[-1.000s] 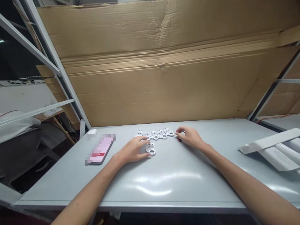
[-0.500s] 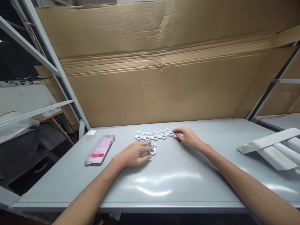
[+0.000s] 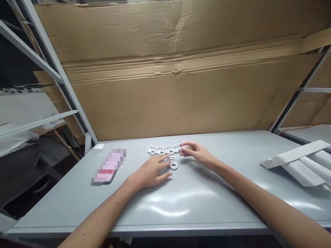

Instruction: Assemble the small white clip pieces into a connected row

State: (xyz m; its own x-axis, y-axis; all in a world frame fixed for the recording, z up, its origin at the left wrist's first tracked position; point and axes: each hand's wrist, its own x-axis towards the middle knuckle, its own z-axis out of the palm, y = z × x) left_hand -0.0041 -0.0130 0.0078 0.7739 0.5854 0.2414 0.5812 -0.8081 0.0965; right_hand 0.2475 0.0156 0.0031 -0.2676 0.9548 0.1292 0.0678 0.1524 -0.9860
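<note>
My left hand (image 3: 153,171) is spread low over the table, its fingertips touching a single white plastic piece (image 3: 173,165) with a round ring at its near end and small holes at the far end. Behind it, several matching white pieces (image 3: 160,149) lie side by side in a row. At the row's right end, my right hand (image 3: 196,154) has its thumb and fingers closed around the last piece (image 3: 181,142), mostly hidden behind the fingers.
On the left lie a phone (image 3: 110,167) with a blurred pink screen and a small white case (image 3: 99,146). White long packages (image 3: 297,160) rest at the right. A cardboard wall (image 3: 168,103) closes off the back, and metal frame posts (image 3: 69,93) stand at the sides.
My left hand has shifted slightly right, and the single piece under its fingertips has moved right too. My right hand has moved left, covering more of the row's end piece.
</note>
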